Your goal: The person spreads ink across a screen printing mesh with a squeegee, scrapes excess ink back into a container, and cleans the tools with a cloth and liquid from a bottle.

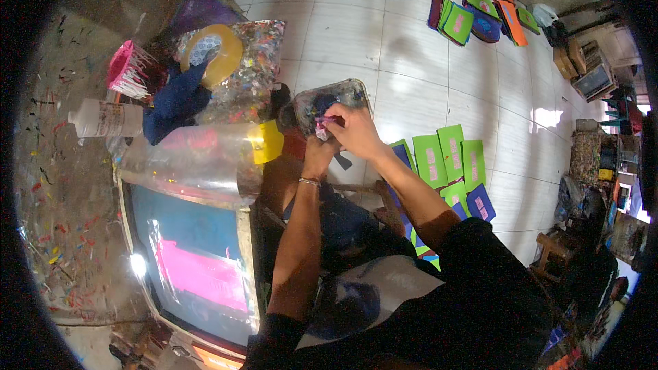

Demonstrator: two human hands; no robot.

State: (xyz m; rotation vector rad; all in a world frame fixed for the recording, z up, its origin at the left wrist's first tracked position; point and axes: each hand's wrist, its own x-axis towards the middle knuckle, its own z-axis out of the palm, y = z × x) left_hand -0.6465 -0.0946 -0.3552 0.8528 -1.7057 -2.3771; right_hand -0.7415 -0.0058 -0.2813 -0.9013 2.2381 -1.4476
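Your right hand (351,129) is closed in a pinch on a small pink-handled tool (323,120), its tip inside the clear plastic tub (343,89). Your left hand (317,154) sits under the tub's near side; whether its grip is closed on the tub cannot be told. The tub is held above the tiled floor (411,62), just off the right edge of the bench (62,185). Judge the tub light, thin-walled and likely ink-slick: support it from below. On the bench lie a screen-printing frame (192,260), a clear film roll (199,157) and a white bottle (103,118). Green printed cards (445,157) lie on the floor.
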